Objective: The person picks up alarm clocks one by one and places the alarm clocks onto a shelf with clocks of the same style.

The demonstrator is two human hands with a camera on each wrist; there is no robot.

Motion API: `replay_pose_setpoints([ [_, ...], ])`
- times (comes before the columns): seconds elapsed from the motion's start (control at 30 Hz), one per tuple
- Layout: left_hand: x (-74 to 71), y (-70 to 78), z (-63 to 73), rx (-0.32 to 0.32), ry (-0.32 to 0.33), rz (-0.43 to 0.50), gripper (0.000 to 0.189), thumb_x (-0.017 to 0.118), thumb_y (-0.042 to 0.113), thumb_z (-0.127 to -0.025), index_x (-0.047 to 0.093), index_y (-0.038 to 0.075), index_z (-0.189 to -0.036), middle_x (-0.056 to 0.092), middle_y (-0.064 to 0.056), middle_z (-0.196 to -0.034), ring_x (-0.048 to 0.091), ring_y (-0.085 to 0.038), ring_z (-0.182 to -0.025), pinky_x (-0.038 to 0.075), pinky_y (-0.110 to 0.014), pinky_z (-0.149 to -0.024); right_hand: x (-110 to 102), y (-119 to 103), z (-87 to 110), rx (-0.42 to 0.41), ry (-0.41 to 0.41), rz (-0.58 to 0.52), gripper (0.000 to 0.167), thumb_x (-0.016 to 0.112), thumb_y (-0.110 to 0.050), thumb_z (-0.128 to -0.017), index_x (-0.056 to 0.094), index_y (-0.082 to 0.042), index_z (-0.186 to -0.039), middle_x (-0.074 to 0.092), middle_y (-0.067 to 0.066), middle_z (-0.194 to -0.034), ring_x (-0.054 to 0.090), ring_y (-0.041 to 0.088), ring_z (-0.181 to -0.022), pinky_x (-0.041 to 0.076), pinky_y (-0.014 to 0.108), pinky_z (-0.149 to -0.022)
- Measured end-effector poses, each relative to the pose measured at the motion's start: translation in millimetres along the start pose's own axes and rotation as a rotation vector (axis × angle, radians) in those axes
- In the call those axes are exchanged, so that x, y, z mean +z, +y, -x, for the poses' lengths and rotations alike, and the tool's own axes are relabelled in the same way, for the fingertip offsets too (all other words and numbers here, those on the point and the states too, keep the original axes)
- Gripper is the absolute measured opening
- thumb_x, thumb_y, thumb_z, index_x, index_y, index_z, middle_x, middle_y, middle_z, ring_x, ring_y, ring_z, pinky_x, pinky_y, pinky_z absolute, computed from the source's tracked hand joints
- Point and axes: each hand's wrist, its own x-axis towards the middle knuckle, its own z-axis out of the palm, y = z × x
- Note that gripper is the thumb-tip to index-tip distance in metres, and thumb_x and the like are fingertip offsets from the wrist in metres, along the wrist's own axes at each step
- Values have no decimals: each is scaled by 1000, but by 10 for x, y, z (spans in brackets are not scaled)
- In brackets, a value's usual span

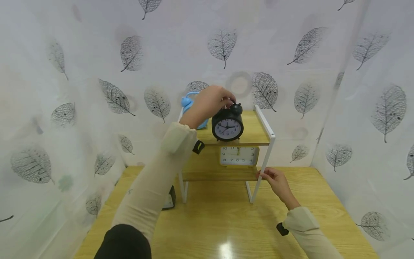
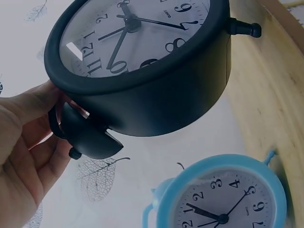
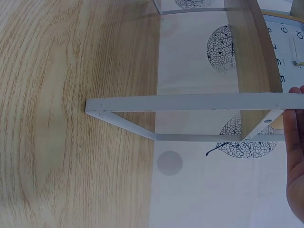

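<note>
Leaf-patterned wall (image 1: 181, 54) behind; black clock (image 1: 228, 126) roughly upright, facing outward; left fingers (image 1: 228, 94) pinch handle (image 2: 53, 124), right fingers (image 1: 271, 173) grip shelf (image 1: 267, 154).

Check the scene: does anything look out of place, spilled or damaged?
Nothing looks spilled or damaged. Perhaps odd: a dark clock sits on the table, partly hidden by the left sleeve, while the blue clock and yellow clock stand on the shelf unit.

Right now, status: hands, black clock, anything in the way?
Left fingers grip black alarm clock by its top; right fingers hold white shelf frame. Clock near front of top shelf; contact unclear. Blue clock close on its left.
</note>
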Motion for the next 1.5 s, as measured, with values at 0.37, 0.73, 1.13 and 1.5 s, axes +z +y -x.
replay_pose_setpoints([
  [0.37, 75, -110, -157, -15, -4, 10, 22, 54, 20, -96, 69, 19, -111, 71, 0, -100, 64, -10, -87, 50, -27, -80, 14, -31, -8, -26, 2, -3, 15, 57, -3, -91, 64, 10, -95, 65, 31, -93, 65, 0, -80, 56, 26, -74],
  [0.73, 142, -189, -275, -39, -8, 59, 23, 53, 19, -97, 69, 16, -114, 71, -2, -101, 65, -12, -87, 51, -29, -80, 23, -35, -3, -5, -1, 7, 17, 57, -4, -92, 64, 11, -95, 66, 31, -94, 65, 0, -80, 56, 33, -76],
  [1.13, 223, -217, -409, -31, 9, 44, 24, 51, 20, -98, 68, 16, -114, 71, -1, -102, 64, -11, -87, 49, -26, -78, 1, -60, 11, -15, 8, -24, 18, 57, -3, -91, 63, 13, -96, 64, 34, -93, 67, 2, -79, 56, 28, -75],
  [1.5, 296, -239, -463, -76, 25, 94, 25, 50, 19, -98, 68, 17, -115, 70, -1, -108, 64, -12, -90, 51, -27, -78, 13, -21, 6, -17, 10, -17, 17, 58, -2, -90, 63, 13, -95, 64, 34, -93, 66, 0, -80, 54, 18, -72],
])
